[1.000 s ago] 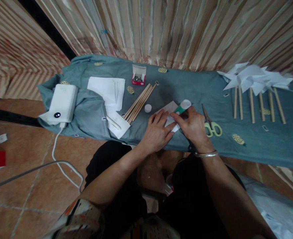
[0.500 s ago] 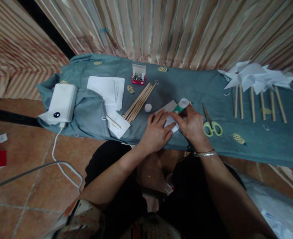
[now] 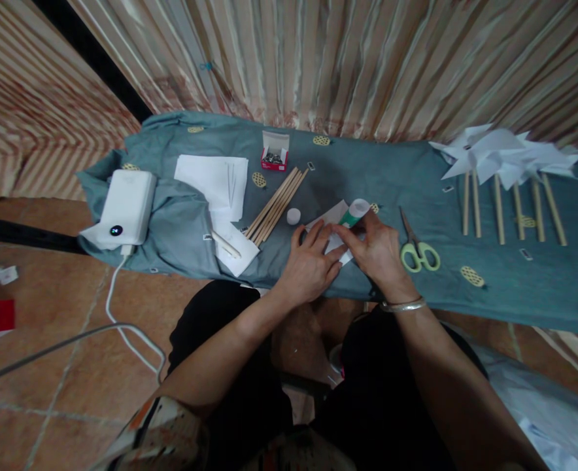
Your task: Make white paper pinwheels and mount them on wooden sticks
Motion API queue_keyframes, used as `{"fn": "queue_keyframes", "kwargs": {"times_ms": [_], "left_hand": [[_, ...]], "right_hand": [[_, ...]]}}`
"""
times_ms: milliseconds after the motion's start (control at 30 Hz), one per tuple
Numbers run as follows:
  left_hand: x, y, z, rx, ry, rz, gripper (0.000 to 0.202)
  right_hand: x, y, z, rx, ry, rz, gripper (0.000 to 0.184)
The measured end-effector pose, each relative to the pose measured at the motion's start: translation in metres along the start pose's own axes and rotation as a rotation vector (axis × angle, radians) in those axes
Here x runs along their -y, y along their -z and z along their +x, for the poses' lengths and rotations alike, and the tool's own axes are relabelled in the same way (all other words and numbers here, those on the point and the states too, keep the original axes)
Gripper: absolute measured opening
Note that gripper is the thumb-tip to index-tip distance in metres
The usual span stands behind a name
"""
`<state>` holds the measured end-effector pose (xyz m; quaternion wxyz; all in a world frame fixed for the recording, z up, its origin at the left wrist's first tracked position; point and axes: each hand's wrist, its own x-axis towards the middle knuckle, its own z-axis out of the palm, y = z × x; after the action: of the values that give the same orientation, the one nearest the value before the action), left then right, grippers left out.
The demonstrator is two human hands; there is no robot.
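Observation:
My right hand point(image 3: 378, 243) is closed round a green and white glue stick point(image 3: 357, 210), which it holds tilted over a small white paper point(image 3: 335, 214) on the cloth. My left hand point(image 3: 311, 261) lies on that paper with its fingers stretched out, pressing it down. The two hands nearly meet, and they hide much of the paper and the glue stick's lower end. A round white cap point(image 3: 293, 216) sits just beyond my left fingers. Green-handled scissors point(image 3: 418, 254) lie to the right of my right hand.
Several wooden sticks point(image 3: 278, 204) lie left of the cap, below a small open red box point(image 3: 274, 157) of metal pieces. White sheets point(image 3: 215, 183), a white pen-like object point(image 3: 226, 244) and a power bank point(image 3: 128, 206) are farther left. Paper pinwheels point(image 3: 505, 154) on sticks lie at right.
My right hand and the glue stick have shifted very slightly down and left over the paper. My left hand stays on the paper. The whole view has moved a little.

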<state>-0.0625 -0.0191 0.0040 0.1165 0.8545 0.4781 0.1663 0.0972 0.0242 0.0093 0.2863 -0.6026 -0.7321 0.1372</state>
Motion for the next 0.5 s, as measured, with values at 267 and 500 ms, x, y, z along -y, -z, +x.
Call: {"fn": "queue_keyframes", "kwargs": {"times_ms": [267, 500], "left_hand": [[-0.0002, 0.0008, 0.0000, 0.027, 0.012, 0.009, 0.041], [0.0006, 0.0000, -0.0005, 0.017, 0.002, 0.003, 0.040]], "right_hand": [[-0.0010, -0.0002, -0.0004, 0.013, 0.031, 0.010, 0.047], [-0.0011, 0.0009, 0.0003, 0.041, 0.051, 0.013, 0.048]]}}
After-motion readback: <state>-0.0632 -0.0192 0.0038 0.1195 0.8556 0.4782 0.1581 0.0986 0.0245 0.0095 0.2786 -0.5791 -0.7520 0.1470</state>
